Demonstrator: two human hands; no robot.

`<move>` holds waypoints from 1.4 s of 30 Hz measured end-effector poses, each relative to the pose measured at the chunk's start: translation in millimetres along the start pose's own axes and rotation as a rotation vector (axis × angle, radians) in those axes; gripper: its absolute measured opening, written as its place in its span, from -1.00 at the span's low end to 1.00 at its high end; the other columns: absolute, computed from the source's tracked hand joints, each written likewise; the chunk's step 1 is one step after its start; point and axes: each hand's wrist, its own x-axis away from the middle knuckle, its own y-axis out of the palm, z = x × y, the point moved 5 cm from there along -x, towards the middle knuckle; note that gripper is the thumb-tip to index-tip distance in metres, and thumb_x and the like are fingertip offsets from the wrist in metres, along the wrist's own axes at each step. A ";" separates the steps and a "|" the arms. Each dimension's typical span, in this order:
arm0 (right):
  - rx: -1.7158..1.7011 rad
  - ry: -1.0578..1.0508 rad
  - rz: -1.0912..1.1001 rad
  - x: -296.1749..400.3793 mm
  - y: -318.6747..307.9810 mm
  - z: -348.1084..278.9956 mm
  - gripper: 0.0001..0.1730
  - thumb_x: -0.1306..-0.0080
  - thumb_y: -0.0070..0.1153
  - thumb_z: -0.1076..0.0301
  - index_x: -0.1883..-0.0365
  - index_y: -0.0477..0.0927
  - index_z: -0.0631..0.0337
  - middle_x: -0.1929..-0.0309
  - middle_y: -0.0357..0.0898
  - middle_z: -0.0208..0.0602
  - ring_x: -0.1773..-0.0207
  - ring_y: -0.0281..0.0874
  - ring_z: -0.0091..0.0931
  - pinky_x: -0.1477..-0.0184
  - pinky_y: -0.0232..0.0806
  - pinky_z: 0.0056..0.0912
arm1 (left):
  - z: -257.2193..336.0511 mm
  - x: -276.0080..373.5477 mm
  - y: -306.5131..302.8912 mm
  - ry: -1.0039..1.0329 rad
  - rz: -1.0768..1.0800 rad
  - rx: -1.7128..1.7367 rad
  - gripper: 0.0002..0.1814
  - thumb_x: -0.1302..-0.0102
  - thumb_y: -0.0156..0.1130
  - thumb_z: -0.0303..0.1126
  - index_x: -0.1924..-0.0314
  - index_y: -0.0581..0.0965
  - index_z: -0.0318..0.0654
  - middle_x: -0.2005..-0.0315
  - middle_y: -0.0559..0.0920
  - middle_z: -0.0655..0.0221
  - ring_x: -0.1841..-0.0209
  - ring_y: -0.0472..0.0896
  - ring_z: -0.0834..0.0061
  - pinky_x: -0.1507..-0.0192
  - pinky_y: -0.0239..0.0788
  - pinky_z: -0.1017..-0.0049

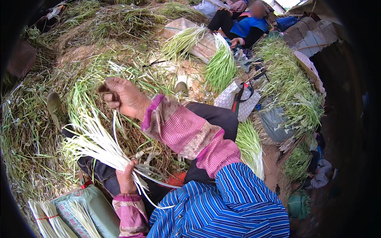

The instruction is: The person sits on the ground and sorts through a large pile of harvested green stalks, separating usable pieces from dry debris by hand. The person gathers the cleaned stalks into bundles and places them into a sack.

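Near my lap, my left hand (127, 178) is closed around a fanned bunch of long white allium-like stalks (101, 144). Several stalks stick out behind it toward my blue striped garment (220, 205). My right hand (126, 96) hovers beyond the bunch, above the strewn greens, with its fingers curled. One white stalk reaches up close to its fingers; whether they pinch it cannot be made out. To my lower left lies a stuffed woven sack (102, 205) bearing print, with loose white stalks (86, 218) on it. Bundles of white stalks (46, 215) tied with red bands lie beside it.
Discarded leaves (35, 139) cover the ground ahead. Green stalk bunches (220, 65) lie near a patterned bag (238, 99), and another bunch (250, 145) rests by my right knee. A seated person (248, 25) is at the back; another person (321, 175) sits at right.
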 end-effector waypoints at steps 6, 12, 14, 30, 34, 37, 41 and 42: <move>1.229 -0.120 -0.085 -21.9 5.4 -104.1 -0.70 -0.25 -0.10 0.16 0.37 0.52 0.22 0.44 0.52 -0.26 0.41 0.47 -0.53 0.33 0.34 -0.52 | 24.0 6.4 -33.3 0.105 0.206 0.145 -0.76 -0.14 0.11 -0.36 0.19 0.35 -0.21 0.49 0.51 0.47 0.62 0.41 0.71 0.69 0.23 0.75; 1.818 0.667 -0.142 117.9 -104.9 -83.5 -0.49 -0.23 -0.15 -0.03 0.16 0.48 0.27 0.23 0.51 -0.20 0.13 0.40 -0.44 0.06 0.20 -0.45 | 112.6 -9.4 -54.0 0.274 -0.268 0.756 -0.87 -0.27 -0.07 -0.38 0.23 0.31 -0.26 0.45 0.44 0.43 0.67 0.19 0.75 0.71 0.13 0.75; 1.666 0.147 0.102 156.9 -79.8 -84.5 -0.50 -0.19 -0.09 -0.02 0.17 0.48 0.26 0.17 0.46 -0.17 0.05 0.39 -0.35 0.00 0.18 -0.42 | 127.2 -13.2 -57.9 0.263 -0.488 0.730 -0.85 -0.26 -0.05 -0.36 0.25 0.32 -0.29 0.49 0.41 0.43 0.68 0.15 0.74 0.72 0.06 0.71; 1.769 -0.281 0.128 256.1 35.0 16.1 -0.58 -0.16 0.00 0.19 0.06 0.41 0.22 0.13 0.39 -0.14 0.10 0.39 -0.28 0.11 0.27 -0.39 | 145.2 1.6 -38.6 0.229 -0.458 0.852 -0.86 -0.28 -0.09 -0.32 0.28 0.38 -0.22 0.71 0.24 0.51 0.73 0.09 0.74 0.79 -0.07 0.70; 1.196 0.079 -0.176 192.3 4.9 59.4 -0.20 -0.20 -0.24 -0.17 -0.20 0.00 0.29 -0.15 0.12 0.01 -0.22 0.09 -0.30 -0.18 0.00 -0.31 | 157.7 3.9 -2.3 0.258 -0.460 0.829 -0.89 -0.26 -0.07 -0.38 0.25 0.36 -0.23 0.54 0.34 0.50 0.69 0.14 0.77 0.72 0.03 0.73; 0.872 0.527 -0.314 187.0 2.4 98.6 -0.65 -0.33 -0.28 0.19 0.08 0.30 0.27 0.62 0.30 -0.49 0.62 0.32 -0.70 0.56 0.21 -0.73 | 174.9 -9.1 -16.8 0.299 -0.564 0.670 -0.84 -0.24 -0.04 -0.40 0.19 0.34 -0.25 0.37 0.46 0.44 0.67 0.22 0.77 0.72 0.15 0.75; 0.602 0.525 -0.152 182.2 -33.0 86.7 -0.72 -0.34 -0.31 0.23 0.28 0.36 0.26 0.70 0.12 -0.60 0.70 0.02 -0.75 0.68 0.02 -0.71 | 156.5 -33.7 -4.9 0.292 -0.278 0.494 -0.66 -0.19 0.02 -0.44 0.04 0.32 -0.44 0.19 0.49 0.24 0.60 0.40 0.74 0.68 0.31 0.78; 0.618 0.498 -0.061 183.4 -48.7 73.4 -0.72 -0.34 -0.30 0.22 0.28 0.36 0.26 0.67 0.17 -0.59 0.67 0.09 -0.74 0.65 0.08 -0.72 | 144.5 -40.0 9.5 0.193 -0.295 0.575 -0.63 -0.17 0.04 -0.45 0.02 0.30 -0.41 0.19 0.49 0.22 0.57 0.39 0.75 0.68 0.31 0.78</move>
